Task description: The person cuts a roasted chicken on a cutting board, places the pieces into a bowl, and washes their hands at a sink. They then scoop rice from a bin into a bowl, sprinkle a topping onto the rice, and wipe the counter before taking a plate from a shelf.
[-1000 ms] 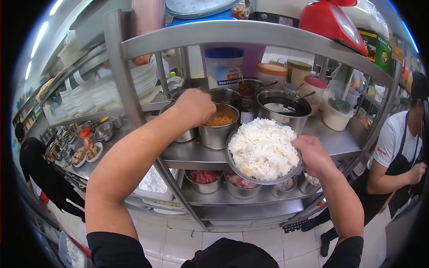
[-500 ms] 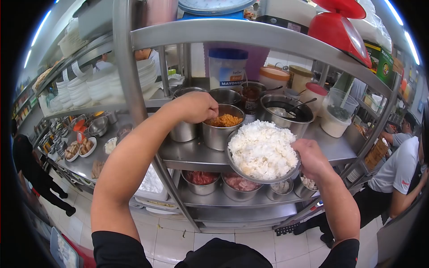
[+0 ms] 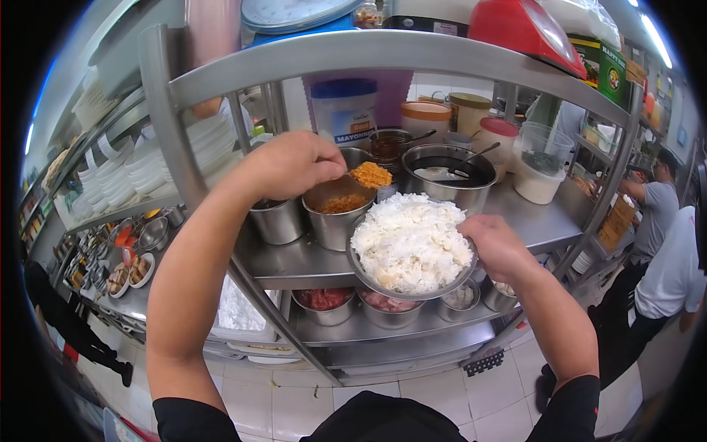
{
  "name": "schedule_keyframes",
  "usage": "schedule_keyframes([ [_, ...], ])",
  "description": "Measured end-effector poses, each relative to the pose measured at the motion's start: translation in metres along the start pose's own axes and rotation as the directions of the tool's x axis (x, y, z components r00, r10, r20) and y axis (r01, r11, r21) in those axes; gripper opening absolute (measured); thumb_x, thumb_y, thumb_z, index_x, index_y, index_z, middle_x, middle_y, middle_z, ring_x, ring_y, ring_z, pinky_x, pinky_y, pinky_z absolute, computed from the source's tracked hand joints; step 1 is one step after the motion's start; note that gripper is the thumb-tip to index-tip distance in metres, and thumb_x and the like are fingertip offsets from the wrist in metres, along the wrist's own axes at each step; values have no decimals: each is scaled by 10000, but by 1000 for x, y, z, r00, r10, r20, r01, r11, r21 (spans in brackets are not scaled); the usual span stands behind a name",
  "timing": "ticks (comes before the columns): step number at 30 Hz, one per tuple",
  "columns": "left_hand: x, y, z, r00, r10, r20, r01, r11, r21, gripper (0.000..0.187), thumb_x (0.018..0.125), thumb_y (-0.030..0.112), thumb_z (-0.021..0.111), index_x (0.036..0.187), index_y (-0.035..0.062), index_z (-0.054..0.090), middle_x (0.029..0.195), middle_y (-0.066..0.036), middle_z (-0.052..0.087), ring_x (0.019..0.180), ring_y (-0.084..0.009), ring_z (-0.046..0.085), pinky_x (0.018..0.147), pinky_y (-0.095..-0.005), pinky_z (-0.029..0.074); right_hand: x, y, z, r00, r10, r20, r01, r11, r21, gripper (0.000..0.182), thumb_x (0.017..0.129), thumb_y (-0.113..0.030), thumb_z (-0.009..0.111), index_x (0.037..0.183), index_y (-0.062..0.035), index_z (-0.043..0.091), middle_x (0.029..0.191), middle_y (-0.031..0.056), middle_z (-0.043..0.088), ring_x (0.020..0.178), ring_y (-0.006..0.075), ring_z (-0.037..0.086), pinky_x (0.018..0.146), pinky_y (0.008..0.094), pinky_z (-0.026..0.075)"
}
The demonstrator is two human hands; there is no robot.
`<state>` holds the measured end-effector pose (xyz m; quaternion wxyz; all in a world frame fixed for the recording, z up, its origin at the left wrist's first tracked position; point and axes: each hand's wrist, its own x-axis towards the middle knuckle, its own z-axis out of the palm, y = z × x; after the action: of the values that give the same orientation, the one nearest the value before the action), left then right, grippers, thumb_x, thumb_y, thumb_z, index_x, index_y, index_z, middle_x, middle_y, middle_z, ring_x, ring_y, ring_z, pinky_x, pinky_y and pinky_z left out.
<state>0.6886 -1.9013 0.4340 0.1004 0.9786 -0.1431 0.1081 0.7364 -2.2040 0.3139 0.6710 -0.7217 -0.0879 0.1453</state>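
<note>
My left hand (image 3: 305, 158) is closed in a pinch above a steel pot (image 3: 331, 228). From its fingertips a heaped spoonful of orange-brown crumbs (image 3: 370, 175) sticks out to the right; the spoon itself is nearly hidden. More of the same crumbs (image 3: 343, 204) lie in the pot below. My right hand (image 3: 497, 243) grips the right rim of a metal bowl (image 3: 383, 288), thumb on top. White rice (image 3: 412, 247) is piled high in this bowl, which is held tilted in front of the shelf. The heaped spoon hangs just beyond the rice's upper left edge.
A pot of dark liquid (image 3: 479, 177) with a ladle stands right of the crumbs. Behind are a mayonnaise tub (image 3: 345, 114) and several jars. Bowls of raw meat (image 3: 324, 300) sit on the lower shelf. A steel post (image 3: 173, 110) rises left. Co-workers (image 3: 659, 206) stand at right.
My left hand has lifted a heaped spoonful of crumbs out of the pot. The rice bowl stays in my right hand. The whole view has shifted slightly.
</note>
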Motion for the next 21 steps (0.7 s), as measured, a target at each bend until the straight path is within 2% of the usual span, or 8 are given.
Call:
schedule_keyframes([
  [3, -2, 28, 4, 1000, 6, -20, -7, 999, -43, 200, 892, 204, 635, 981, 39, 705, 897, -136, 701, 876, -284, 663, 791, -365, 512, 0, 1, -1, 1000, 8, 11, -9, 1000, 7, 260, 902, -157, 578, 1028, 63, 633, 953, 126, 679, 806, 192, 677, 674, 358, 578],
  [6, -1, 34, 28, 932, 320, -172, -283, 936, 210, 150, 863, 184, 658, 943, 66, 705, 824, -125, 669, 819, -305, 643, 745, -398, 510, -1, 0, 0, 1000, 5, 7, -5, 1000, -6, 265, 907, -161, 569, 1035, 63, 632, 953, 126, 679, 807, 194, 678, 688, 361, 583],
  [7, -6, 39, 35, 905, 348, -243, -286, 923, 257, 98, 846, 175, 670, 900, 94, 685, 795, -114, 620, 773, -321, 620, 693, -426, 504, -1, -1, 0, 1000, 5, 14, -5, 1000, -8, 265, 908, -161, 567, 1035, 63, 631, 953, 128, 679, 808, 194, 679, 690, 361, 585],
  [10, -14, 44, 28, 894, 315, -317, -182, 905, 385, 67, 853, 172, 660, 884, 112, 661, 824, -113, 600, 768, -322, 621, 666, -429, 505, -3, -3, -1, 1000, 8, 27, -8, 1000, -12, 267, 910, -162, 562, 1036, 64, 627, 953, 131, 678, 811, 193, 680, 694, 363, 588],
  [12, -14, 37, 19, 915, 241, -322, -56, 870, 490, 49, 855, 169, 641, 872, 123, 643, 841, -111, 602, 799, -327, 638, 666, -439, 511, -1, -1, -1, 1000, 8, 30, -8, 1000, -10, 269, 912, -164, 560, 1037, 65, 624, 954, 132, 677, 812, 192, 680, 692, 363, 589],
  [17, 0, 2, 34, 992, -110, -57, 120, 739, 663, 158, 847, 178, 641, 993, 150, 693, 925, -124, 658, 879, -322, 664, 739, -444, 528, 4, 1, -1, 1000, -7, 17, 8, 1000, -27, 271, 909, -174, 571, 1047, 54, 621, 947, 128, 672, 812, 200, 678, 690, 368, 589],
  [20, 15, -7, 45, 970, -192, 150, 64, 794, 604, 183, 838, 191, 649, 1004, 152, 713, 940, -120, 696, 914, -301, 675, 775, -439, 528, 4, -2, 0, 1000, 14, -2, -14, 999, -35, 272, 904, -181, 582, 1048, 47, 624, 944, 123, 670, 814, 201, 675, 679, 367, 585],
  [21, 18, -11, 46, 970, -175, 171, 55, 838, 543, 169, 834, 190, 649, 981, 139, 715, 927, -118, 703, 906, -297, 678, 776, -433, 528, 4, -2, 0, 1000, 23, -9, -23, 999, -34, 273, 903, -183, 586, 1048, 45, 625, 943, 121, 669, 815, 201, 674, 675, 367, 583],
])
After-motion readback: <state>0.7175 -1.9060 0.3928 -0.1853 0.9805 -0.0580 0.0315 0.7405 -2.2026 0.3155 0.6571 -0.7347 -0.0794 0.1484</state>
